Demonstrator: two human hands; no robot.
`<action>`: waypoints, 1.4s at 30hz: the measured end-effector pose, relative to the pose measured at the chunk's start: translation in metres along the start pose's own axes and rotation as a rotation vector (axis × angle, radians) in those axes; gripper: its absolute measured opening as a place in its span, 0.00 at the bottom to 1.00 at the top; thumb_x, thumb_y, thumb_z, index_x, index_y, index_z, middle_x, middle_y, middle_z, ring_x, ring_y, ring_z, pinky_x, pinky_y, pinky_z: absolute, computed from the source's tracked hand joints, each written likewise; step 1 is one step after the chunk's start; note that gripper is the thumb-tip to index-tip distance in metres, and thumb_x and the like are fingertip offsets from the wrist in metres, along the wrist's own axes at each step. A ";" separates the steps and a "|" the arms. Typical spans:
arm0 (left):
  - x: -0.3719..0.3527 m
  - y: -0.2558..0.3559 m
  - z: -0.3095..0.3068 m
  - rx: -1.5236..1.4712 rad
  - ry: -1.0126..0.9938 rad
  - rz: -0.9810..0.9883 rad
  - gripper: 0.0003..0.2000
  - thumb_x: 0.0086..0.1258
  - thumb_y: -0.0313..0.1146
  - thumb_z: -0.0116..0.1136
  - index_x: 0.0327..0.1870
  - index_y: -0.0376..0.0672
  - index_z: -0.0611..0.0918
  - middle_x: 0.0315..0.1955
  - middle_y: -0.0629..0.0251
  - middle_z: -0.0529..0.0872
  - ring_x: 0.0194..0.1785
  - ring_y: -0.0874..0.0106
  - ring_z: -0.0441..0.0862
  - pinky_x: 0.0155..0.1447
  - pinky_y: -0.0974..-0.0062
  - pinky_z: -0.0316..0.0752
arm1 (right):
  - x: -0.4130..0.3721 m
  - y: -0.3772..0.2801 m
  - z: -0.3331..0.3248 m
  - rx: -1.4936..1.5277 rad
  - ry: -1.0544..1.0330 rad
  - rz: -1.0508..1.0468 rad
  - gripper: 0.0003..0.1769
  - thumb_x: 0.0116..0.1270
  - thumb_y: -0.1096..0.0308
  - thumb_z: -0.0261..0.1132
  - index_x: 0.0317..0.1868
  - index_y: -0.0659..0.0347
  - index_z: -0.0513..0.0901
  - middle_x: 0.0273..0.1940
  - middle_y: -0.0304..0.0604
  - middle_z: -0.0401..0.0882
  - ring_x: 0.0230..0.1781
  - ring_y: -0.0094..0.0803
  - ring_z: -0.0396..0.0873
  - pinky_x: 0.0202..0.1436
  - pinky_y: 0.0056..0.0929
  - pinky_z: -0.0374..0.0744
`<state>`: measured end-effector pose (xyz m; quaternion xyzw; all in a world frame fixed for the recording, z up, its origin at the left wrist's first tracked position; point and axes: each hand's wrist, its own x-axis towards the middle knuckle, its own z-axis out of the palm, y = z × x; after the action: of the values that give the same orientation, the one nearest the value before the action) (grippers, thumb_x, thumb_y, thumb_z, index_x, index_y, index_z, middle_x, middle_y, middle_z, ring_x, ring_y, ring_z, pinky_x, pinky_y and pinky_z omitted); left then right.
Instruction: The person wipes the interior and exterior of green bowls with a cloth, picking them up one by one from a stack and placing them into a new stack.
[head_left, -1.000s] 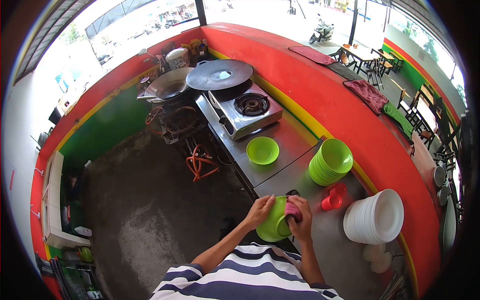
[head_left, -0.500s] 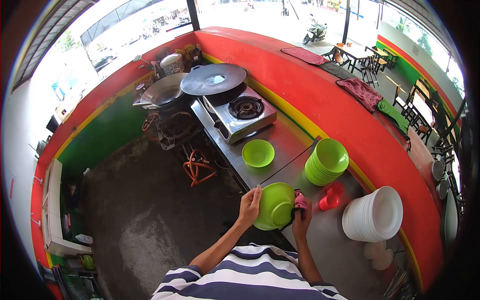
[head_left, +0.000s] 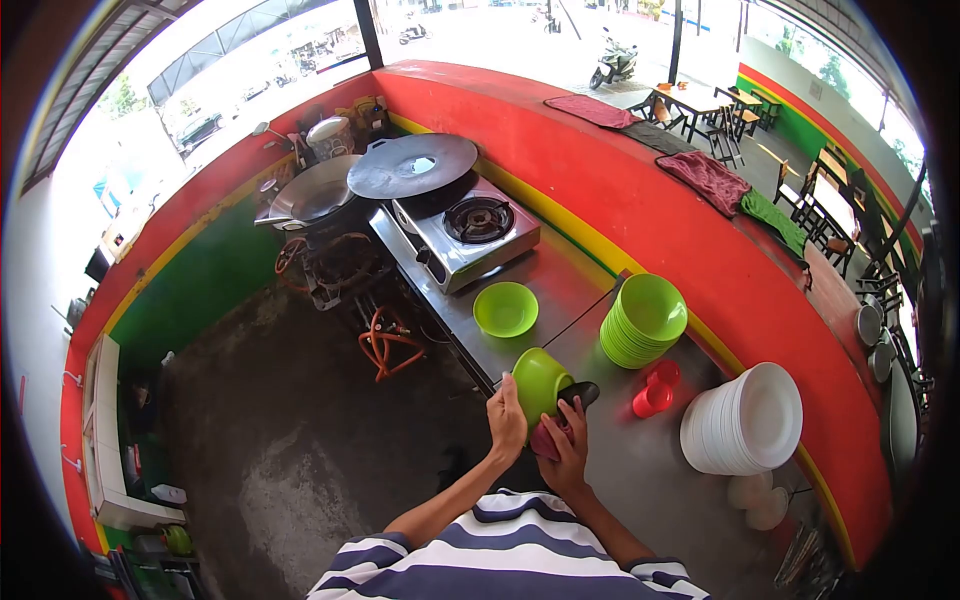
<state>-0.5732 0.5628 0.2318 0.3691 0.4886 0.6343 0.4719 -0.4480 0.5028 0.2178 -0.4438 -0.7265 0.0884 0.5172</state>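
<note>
My left hand (head_left: 507, 420) grips the rim of a tilted green bowl (head_left: 538, 378) in front of my body, over the counter's near edge. Against the bowl's outside, my right hand (head_left: 566, 455) presses a pink and black cloth (head_left: 580, 394), its fingers closed on it. Just beyond, a single green bowl (head_left: 505, 310) rests upright on the metal counter (head_left: 580, 345). To its right stands a leaning stack of green bowls (head_left: 643, 320). Red cups (head_left: 655, 390) and a tall stack of white dishes (head_left: 742, 420) are farther right.
A gas stove (head_left: 468, 235) sits on the counter's far part, with a wide flat pan (head_left: 412, 165) behind it. A wok (head_left: 318, 190) is at the corner. An orange hose (head_left: 380, 350) hangs below. The red wall (head_left: 570, 160) borders the counter.
The bowl has turned more edge-on in my left hand. My right hand has shifted left and lower with the cloth, whose black part now sticks out over the bowl's side.
</note>
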 end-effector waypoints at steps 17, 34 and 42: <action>-0.010 0.006 -0.010 0.448 -0.342 0.127 0.20 0.85 0.40 0.44 0.40 0.30 0.82 0.21 0.41 0.77 0.20 0.60 0.67 0.31 0.61 0.71 | 0.059 -0.008 -0.023 0.066 -0.128 0.007 0.28 0.60 0.71 0.67 0.63 0.59 0.81 0.66 0.50 0.79 0.72 0.53 0.71 0.77 0.51 0.65; -0.019 0.032 -0.032 0.260 -0.352 0.313 0.25 0.86 0.40 0.46 0.21 0.38 0.65 0.15 0.76 0.58 0.21 0.85 0.53 0.24 0.73 0.47 | 0.009 0.082 0.018 1.044 0.353 0.715 0.20 0.77 0.59 0.51 0.59 0.61 0.78 0.59 0.45 0.80 0.61 0.34 0.77 0.70 0.37 0.72; -0.029 0.009 -0.035 0.031 -0.121 0.306 0.27 0.87 0.42 0.43 0.19 0.44 0.65 0.17 0.83 0.61 0.23 0.88 0.52 0.26 0.76 0.46 | -0.027 0.074 0.037 1.551 0.535 1.094 0.24 0.77 0.38 0.51 0.57 0.46 0.78 0.55 0.38 0.80 0.57 0.39 0.80 0.62 0.44 0.79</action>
<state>-0.5998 0.5248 0.2316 0.4840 0.4073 0.6676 0.3926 -0.4362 0.5387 0.1391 -0.2619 -0.0208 0.6639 0.7001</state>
